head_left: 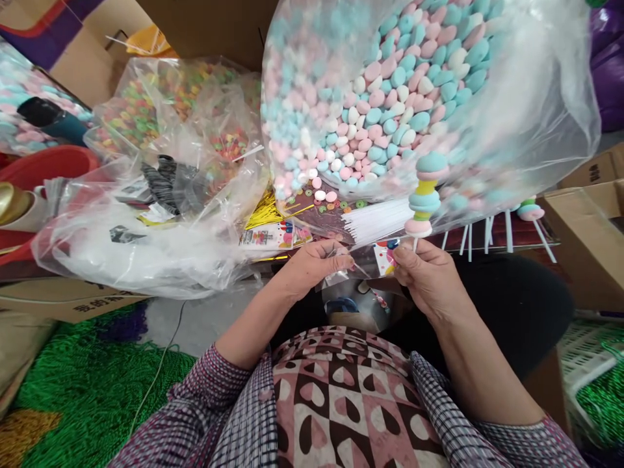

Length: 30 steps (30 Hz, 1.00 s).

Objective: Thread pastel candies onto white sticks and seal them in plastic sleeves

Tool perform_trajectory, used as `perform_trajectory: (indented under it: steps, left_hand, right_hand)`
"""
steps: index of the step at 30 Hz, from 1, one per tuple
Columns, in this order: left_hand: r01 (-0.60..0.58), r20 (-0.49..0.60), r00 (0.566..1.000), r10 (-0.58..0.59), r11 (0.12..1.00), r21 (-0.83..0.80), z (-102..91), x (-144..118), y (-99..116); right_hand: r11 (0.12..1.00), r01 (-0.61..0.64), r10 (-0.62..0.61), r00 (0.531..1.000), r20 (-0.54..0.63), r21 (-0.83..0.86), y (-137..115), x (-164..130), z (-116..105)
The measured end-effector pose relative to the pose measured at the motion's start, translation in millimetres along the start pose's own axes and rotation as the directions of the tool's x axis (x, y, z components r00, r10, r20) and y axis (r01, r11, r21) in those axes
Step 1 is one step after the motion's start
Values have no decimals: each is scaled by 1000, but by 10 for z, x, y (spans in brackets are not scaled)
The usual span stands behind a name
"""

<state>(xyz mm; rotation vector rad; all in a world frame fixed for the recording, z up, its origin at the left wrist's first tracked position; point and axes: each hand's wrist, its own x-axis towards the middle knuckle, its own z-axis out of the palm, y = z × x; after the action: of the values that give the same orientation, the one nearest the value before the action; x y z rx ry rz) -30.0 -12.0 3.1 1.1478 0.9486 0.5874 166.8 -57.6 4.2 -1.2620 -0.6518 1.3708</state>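
My right hand (431,273) pinches the white stick of a candy skewer (424,201), held upright and threaded with blue, pink and yellow pieces. A small printed card (385,258) shows by those fingertips. My left hand (316,265) is closed on the edge of a small clear plastic bag (363,265), which stretches between both hands over my lap. Whether the card lies inside the bag, I cannot tell. Just beyond my hands lies a bundle of white sticks (375,222).
A large clear sack of pastel candies (385,117) fills the table's back. Left of it are a bag of ring candies (166,97), gold ties (266,211) and crumpled clear bags (131,240). Finished-looking skewers (530,209) lie at the right edge, beside a cardboard box (585,227).
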Motion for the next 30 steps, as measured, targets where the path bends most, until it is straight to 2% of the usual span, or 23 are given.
perform_trajectory:
  steps: [4,7,9,12,15,18,21,26,30]
  left_hand:
    - [-82,-8,996,85,977,196,12,-2,22]
    - [-138,-17,988,151,940,314,29,-23,59]
    - [-135,-31,987,155,928,348,50,-32,60]
    - [-115,-51,989,137,945,307,75,-30,17]
    - [-110,-10,993,114,980,163,83,-10,-45]
    - [-96,-43,994,99,993,70,91,10,-87]
    - [-93,-118,987,105,991,101,111,20,-106]
    - [-113,-185,974,133,987,115,136,39,-146]
    - [-76,-177,980,86,995,65,140,52,-185]
  right_hand:
    - [999,-44,45,998,48,-12,34,-3,33]
    - [998,-55,55,998,39,-13,58,1,62]
    - [999,-45,45,999,21,-3,86,7,66]
    - [1000,10,-10,1000,-20,-19,149,15,44]
    - [998,40,-43,997,-59,-44,188,14,21]
    - [999,20,-20,999,-27,-28,162,8,31]
    - [1000,-7,7,1000,7,0,124,4,60]
    - [1000,29,-28,998,-64,8,165,14,76]
    - [1000,11,-9,999,-42,29,163,5,83]
